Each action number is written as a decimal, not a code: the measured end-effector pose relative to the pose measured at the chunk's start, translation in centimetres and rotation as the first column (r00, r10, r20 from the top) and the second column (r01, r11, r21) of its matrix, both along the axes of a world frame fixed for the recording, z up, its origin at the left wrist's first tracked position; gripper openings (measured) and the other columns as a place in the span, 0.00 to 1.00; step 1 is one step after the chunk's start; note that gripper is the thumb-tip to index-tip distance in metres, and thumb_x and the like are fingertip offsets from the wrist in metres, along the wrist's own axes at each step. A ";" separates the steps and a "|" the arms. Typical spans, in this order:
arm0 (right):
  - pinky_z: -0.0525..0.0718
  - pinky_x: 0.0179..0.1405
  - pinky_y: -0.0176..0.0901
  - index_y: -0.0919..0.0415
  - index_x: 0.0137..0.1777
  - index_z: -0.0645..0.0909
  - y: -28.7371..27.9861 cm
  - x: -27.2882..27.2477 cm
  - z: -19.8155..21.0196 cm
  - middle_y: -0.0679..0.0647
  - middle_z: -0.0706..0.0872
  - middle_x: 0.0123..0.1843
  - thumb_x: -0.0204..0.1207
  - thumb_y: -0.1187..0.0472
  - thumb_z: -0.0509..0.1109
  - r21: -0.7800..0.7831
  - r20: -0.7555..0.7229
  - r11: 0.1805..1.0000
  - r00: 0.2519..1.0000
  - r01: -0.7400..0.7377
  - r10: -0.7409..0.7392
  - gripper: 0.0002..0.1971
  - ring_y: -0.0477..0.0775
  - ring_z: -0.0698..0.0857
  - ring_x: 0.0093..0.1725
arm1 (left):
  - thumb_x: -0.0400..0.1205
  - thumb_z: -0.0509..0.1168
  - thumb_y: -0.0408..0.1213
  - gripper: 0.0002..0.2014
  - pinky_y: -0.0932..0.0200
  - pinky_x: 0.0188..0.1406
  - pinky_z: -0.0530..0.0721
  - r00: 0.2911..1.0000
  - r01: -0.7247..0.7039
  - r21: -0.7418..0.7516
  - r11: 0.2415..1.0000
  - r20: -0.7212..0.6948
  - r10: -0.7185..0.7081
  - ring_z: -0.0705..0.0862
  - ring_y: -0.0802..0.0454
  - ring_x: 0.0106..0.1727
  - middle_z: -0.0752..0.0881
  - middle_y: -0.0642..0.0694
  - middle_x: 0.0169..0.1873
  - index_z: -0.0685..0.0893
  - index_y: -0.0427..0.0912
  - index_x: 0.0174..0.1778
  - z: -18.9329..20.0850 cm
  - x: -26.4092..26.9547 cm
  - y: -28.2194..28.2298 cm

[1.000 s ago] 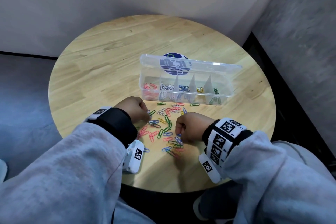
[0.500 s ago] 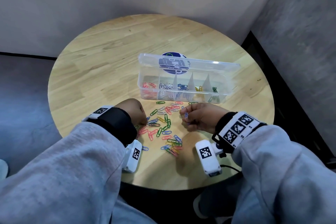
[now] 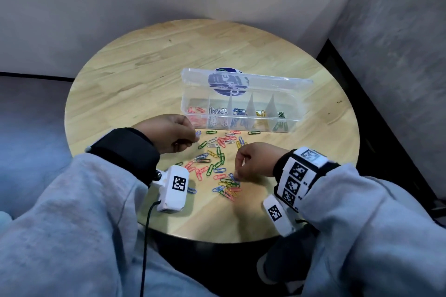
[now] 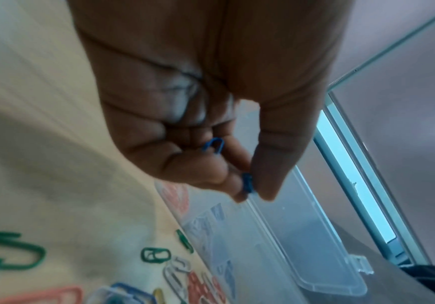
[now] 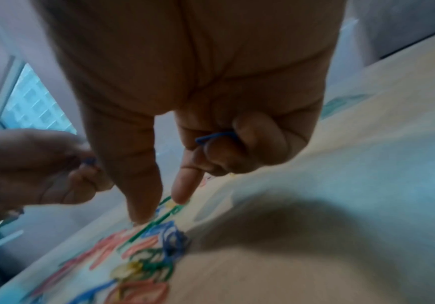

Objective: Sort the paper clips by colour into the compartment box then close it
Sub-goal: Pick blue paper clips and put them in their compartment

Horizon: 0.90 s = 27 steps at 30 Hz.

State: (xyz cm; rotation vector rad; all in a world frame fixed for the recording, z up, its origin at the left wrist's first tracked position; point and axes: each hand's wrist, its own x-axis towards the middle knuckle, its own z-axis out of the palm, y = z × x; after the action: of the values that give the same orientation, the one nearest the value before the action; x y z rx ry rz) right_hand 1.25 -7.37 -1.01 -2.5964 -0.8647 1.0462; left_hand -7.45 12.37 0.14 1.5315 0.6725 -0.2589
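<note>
Just beyond the left hand (image 3: 169, 134), which pinches blue paper clips (image 4: 247, 183), the open compartment box (image 3: 241, 113) holds red, white, blue, yellow and green clips, separated. Nearer, the right hand (image 3: 253, 161) curls round a blue clip (image 5: 215, 136) above the blurred loose pile (image 3: 217, 161).

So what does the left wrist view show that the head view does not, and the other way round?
Only the left wrist view shows a second blue clip tucked in the curled fingers of the left hand. Only the head view shows the right hand and all five compartments of the open box. Both show a blue clip pinched at the left fingertips, and the loose clips on the table.
</note>
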 end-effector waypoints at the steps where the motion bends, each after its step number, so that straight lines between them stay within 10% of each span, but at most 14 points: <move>1: 0.75 0.35 0.40 0.56 0.47 0.84 0.2 -0.4 -0.1 0.43 0.77 0.33 0.70 0.55 0.75 -0.021 0.024 1.000 1.000 -0.020 0.020 0.09 0.44 0.75 0.34 | 0.79 0.62 0.21 0.12 0.72 0.18 0.77 0.999 -0.043 -0.069 0.997 0.013 0.044 0.77 0.59 0.16 0.81 0.48 0.18 0.76 0.40 0.34 0.2 0.0 0.0; 10: 0.78 0.39 0.40 0.54 0.33 0.77 1.3 -0.9 -0.9 0.47 0.79 0.33 0.71 0.58 0.74 -0.091 0.064 0.985 0.986 -0.149 0.156 0.09 0.50 0.79 0.40 | 0.82 0.55 0.30 0.10 0.73 0.17 0.77 0.980 -0.201 -0.260 0.944 -0.050 0.195 0.77 0.59 0.16 0.75 0.46 0.29 0.77 0.39 0.35 0.6 0.3 0.1; 15: 0.79 0.41 0.41 0.52 0.30 0.75 0.8 -0.5 -1.2 0.45 0.78 0.31 0.71 0.60 0.70 -0.056 0.063 0.994 0.993 -0.097 0.101 0.11 0.50 0.78 0.39 | 0.80 0.65 0.42 0.15 0.66 0.19 0.65 0.981 0.044 0.151 0.988 -0.193 -0.014 0.68 0.55 0.20 0.70 0.47 0.26 0.73 0.41 0.30 -0.5 0.9 -0.7; 19: 0.75 0.29 0.38 0.54 0.30 0.76 0.3 0.5 -1.0 0.45 0.81 0.24 0.72 0.63 0.70 0.082 -0.152 0.987 0.981 0.135 -0.122 0.11 0.48 0.77 0.26 | 0.76 0.70 0.47 0.15 0.61 0.30 0.68 0.934 0.330 0.512 0.793 -0.299 -0.196 0.71 0.52 0.28 0.75 0.48 0.26 0.76 0.44 0.30 -1.1 1.0 -1.0; 27: 0.61 0.24 0.39 0.60 0.28 0.69 0.3 1.7 -0.8 0.58 0.74 0.22 0.75 0.75 0.58 0.215 -0.637 0.798 0.700 0.563 -0.322 0.16 0.52 0.69 0.22 | 0.72 0.75 0.43 0.08 0.60 0.41 0.75 0.900 0.433 0.626 0.648 -0.341 -0.272 0.80 0.48 0.41 0.84 0.47 0.36 0.85 0.44 0.38 -2.0 1.9 -3.1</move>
State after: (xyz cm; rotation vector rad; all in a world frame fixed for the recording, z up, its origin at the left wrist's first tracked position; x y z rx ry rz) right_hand 2.99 -7.09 -1.81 -1.8257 -0.2164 1.2324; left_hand -5.56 9.27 -1.89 2.4053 0.6664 -0.5226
